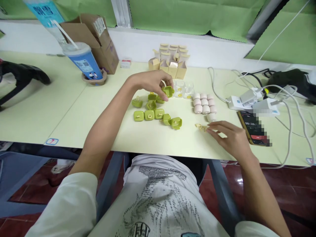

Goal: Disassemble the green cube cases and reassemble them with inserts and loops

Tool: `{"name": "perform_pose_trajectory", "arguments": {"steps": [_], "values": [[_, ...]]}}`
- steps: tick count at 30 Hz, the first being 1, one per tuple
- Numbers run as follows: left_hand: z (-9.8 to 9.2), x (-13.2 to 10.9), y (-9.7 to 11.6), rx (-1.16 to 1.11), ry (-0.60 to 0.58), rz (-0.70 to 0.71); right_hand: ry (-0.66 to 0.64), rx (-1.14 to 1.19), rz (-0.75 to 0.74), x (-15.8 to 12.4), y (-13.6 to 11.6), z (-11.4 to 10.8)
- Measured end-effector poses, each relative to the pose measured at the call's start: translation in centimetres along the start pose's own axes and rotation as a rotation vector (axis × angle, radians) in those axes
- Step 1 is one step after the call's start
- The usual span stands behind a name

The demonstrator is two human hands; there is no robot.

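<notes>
My left hand (158, 83) grips a hollow green plastic shell (169, 91) between thumb and fingers, above the far side of a group of similar green pieces. Below it on the table lie several green caps (149, 115), some with a small loop on top, and an open green shell (176, 123) turned hollow side up. My right hand (229, 136) has its fingertips closed on small yellow plastic pieces (203, 128) at the table surface. Just beyond it stands a block of rounded whitish-pink cubes (204, 102), with one cube (211, 117) set nearer me.
Clear cups (179, 87) with yellow dots stand behind the green pieces. Small open cartons (172, 69) are grouped by the wall. On the right are a phone (253, 128), a power strip (237, 102) and cables. A blue drink cup (85, 62) and cardboard box (108, 46) stand left.
</notes>
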State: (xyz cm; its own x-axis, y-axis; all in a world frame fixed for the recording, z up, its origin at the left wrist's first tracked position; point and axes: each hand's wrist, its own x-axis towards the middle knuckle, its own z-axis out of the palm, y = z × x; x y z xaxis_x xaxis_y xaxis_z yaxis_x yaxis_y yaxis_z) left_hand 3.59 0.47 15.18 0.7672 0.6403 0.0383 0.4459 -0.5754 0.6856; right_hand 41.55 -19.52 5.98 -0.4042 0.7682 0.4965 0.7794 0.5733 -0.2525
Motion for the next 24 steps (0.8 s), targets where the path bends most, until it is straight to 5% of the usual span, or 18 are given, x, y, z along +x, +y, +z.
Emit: {"name": "perform_pose_trajectory", "arguments": {"steps": [4,10,16,21,24], "values": [[0.7,0.0,1.4,-0.071,0.005,0.028,0.068,0.155,-0.06,6.3,-1.8,-0.8],[1.3,-0.3,1.6,-0.248,-0.072,0.057,0.021,0.239,-0.327,15.4,-2.1,3.0],[-0.1,-0.7,-0.3,-0.278,0.01,-0.068,-0.074,0.257,-0.33,17.6,0.7,5.2],[-3.5,-1.9,-4.6,0.174,0.051,-0.264,-0.276,0.208,-0.27,18.1,2.6,7.7],[-3.8,-2.0,-6.8,0.349,-0.005,-0.325,-0.328,0.17,-0.251,18.5,3.1,9.5]]}}
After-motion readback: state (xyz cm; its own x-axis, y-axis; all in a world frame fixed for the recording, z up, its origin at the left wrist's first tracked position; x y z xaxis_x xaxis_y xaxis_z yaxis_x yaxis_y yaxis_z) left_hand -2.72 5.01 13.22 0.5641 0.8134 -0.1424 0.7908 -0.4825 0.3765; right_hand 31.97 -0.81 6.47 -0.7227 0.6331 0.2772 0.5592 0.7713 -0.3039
